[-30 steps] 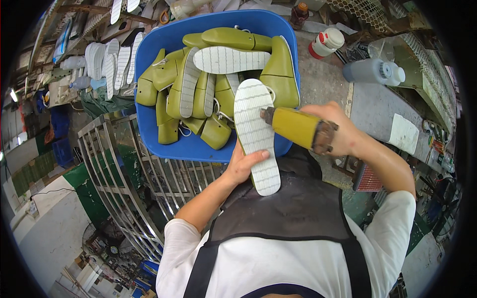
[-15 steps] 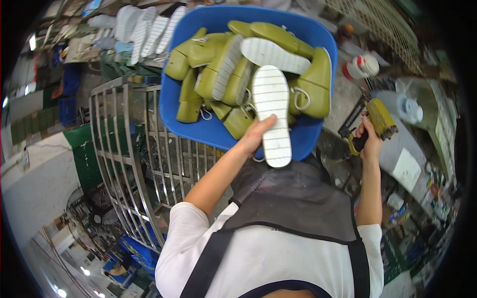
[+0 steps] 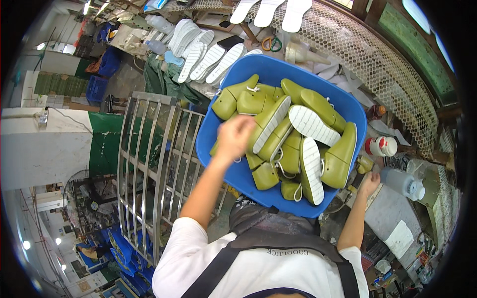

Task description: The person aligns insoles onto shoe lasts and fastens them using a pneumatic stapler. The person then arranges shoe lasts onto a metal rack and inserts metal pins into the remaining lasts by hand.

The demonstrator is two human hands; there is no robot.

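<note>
A blue plastic bin [image 3: 278, 200] in front of me holds several olive-green shoe lasts [image 3: 340, 159], some with thin white cords. A few carry white, lined insole boards. One such insole board [image 3: 311, 169] faces up on a last at the near right of the bin, and another insole board [image 3: 313, 124] lies behind it. My left hand [image 3: 234, 136], smeared by motion, hovers over the lasts at the bin's left side; its fingers are not clear. Beside the bin's right wall, my right hand [image 3: 369, 184] grips a yellow staple gun-like tool [image 3: 365, 165], partly hidden.
A metal barred rack [image 3: 159, 174] stands left of the bin. White soles [image 3: 208, 62], a dark phone [image 3: 230, 41] and scissors [image 3: 272, 44] lie on the bench behind. At right are a red-and-white bottle [image 3: 381, 146], a clear jug [image 3: 402, 184] and a grey benchtop [image 3: 392, 213].
My left hand has let go of the white-soled last, which now rests in the bin, and moved left over other lasts. My right hand has lowered with the yellow tool. The view has shifted.
</note>
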